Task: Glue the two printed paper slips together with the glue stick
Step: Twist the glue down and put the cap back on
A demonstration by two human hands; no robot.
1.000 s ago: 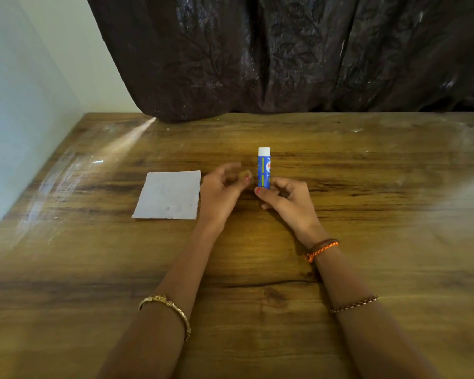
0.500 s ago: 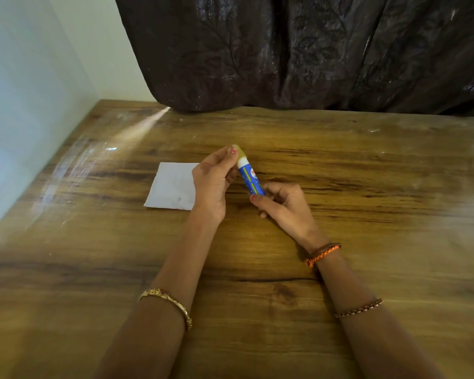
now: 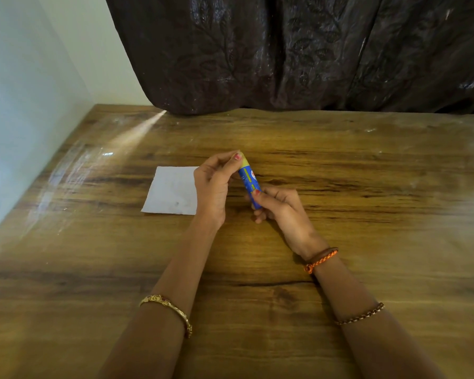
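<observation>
Both hands are up off the counter [image 3: 340, 165] w/ the glue stick [image 3: 249, 184] between them. Right hand [image 3: 281, 212] has its fingers curled round the bottom half of the blue tube, thumb on the front. Left hand [image 3: 215, 184] pinches the top end, thumb nail right by the yellowish tip. Stick is tilted, top leaning away and a bit to the left. Can't tell if the cap is in the left hand or not, fingers hide that part.

The paper [image 3: 173, 191] lies flat on the counter just left of the left hand, white side up, and the hand covers its right edge from here. Looks like one sheet, tbh can't tell if there's a 2nd slip under it, and no print is readable.

Other stuff: gold bangle [image 3: 170, 310] on the left forearm, orange braided band [image 3: 320, 259] on the right wrist, plus a thin beaded bracelet [image 3: 361, 314] further up that arm. Dark curtain [image 3: 298, 50] w/ a leaf pattern hangs behind the counter, pale wall [image 3: 25, 105] on the left side. Wood-grain top has some glare streaks near the back left corner.
</observation>
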